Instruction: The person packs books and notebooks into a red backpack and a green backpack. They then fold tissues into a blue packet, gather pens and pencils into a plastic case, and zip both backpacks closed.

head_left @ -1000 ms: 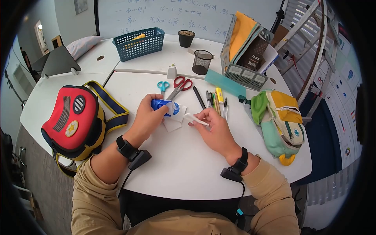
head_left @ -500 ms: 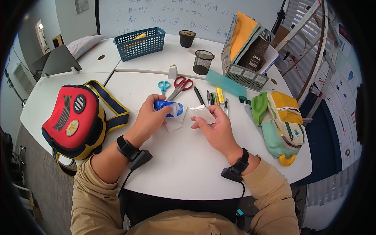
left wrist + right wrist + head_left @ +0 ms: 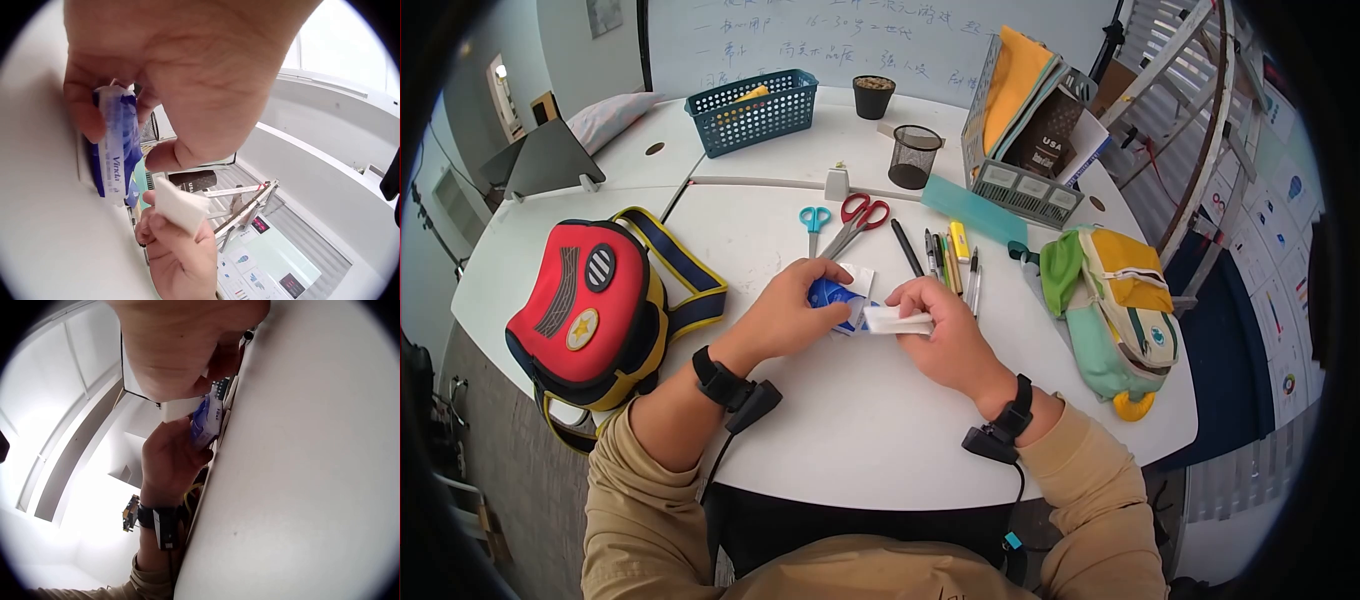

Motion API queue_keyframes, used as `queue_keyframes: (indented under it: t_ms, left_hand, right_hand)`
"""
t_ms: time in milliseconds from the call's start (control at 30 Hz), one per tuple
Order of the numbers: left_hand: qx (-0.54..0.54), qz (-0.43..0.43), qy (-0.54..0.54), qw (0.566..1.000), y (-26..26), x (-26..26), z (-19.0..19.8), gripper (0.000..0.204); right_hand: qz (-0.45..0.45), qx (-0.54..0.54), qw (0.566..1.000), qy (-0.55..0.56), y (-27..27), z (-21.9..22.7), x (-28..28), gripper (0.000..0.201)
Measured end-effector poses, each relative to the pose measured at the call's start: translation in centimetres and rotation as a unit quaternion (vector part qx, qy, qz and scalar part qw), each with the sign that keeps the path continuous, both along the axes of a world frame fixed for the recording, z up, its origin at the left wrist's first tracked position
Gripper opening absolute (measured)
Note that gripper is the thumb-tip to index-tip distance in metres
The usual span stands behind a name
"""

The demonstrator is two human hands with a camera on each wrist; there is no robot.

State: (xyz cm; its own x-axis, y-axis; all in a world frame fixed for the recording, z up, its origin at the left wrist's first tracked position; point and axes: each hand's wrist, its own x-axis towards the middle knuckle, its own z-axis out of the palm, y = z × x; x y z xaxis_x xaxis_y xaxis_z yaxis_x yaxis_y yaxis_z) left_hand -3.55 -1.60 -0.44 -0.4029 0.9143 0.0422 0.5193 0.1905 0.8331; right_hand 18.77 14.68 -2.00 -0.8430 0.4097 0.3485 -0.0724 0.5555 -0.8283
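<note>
A blue-and-clear tissue packet [image 3: 828, 294] marked Vinda is held by my left hand [image 3: 785, 312], the fingers on its far side. In the left wrist view, the packet [image 3: 115, 147] stands on its edge close over the tabletop. My right hand [image 3: 948, 335] pinches a folded white tissue [image 3: 895, 321] between thumb and fingers. Its left end overlaps the packet's right end in the head view. Behind the packet a flat white square [image 3: 860, 277] lies on the table, partly hidden by the packet and left hand.
Blue scissors [image 3: 814, 228] and red scissors [image 3: 858, 226] lie beyond the left hand; several pens [image 3: 940, 258] lie beyond the right. A red bag [image 3: 585, 300] stands left, a colourful backpack [image 3: 1112, 310] right. Behind are a basket [image 3: 752, 118], mesh cup [image 3: 914, 158] and file holder [image 3: 1025, 190].
My right hand has turned the folded tissue and brought it left to the packet. The left hand has shifted slightly right and nearer to me with the packet.
</note>
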Motion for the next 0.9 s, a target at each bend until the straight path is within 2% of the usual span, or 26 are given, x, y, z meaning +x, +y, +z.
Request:
queue_keyframes:
  t_ms: [133,367,467,567,667,900]
  left_hand:
    - [0.013,-0.089,0.081,0.993,-0.99,0.04,0.87,0.062]
    - [0.029,-0.08,0.111,0.99,-0.69,-0.04,0.32,0.063]
    - [0.023,-0.081,0.111,0.99,-0.62,-0.08,0.34,0.062]
    - [0.023,-0.081,0.111,0.99,-0.65,-0.15,0.28,0.061]
    - [0.026,-0.081,0.112,0.99,-0.72,-0.21,0.27,0.06]
    - [0.026,-0.084,0.111,0.99,-0.72,-0.22,0.23,0.06]
  right_hand:
    - [0.003,0.064,0.998,-0.01,0.57,-0.67,-0.01,0.029]
    - [0.042,0.032,0.999,0.008,-0.21,-0.02,-0.09,0.045]
    - [0.04,0.012,0.999,-0.019,-0.34,0.17,-0.01,0.053]
    - [0.053,0.0,0.998,0.016,-0.07,-0.46,-0.17,0.052]
    - [0.043,-0.026,0.999,-0.006,0.03,-0.41,-0.22,0.043]
    - [0.019,-0.013,0.999,0.039,0.21,-0.44,-0.38,0.027]
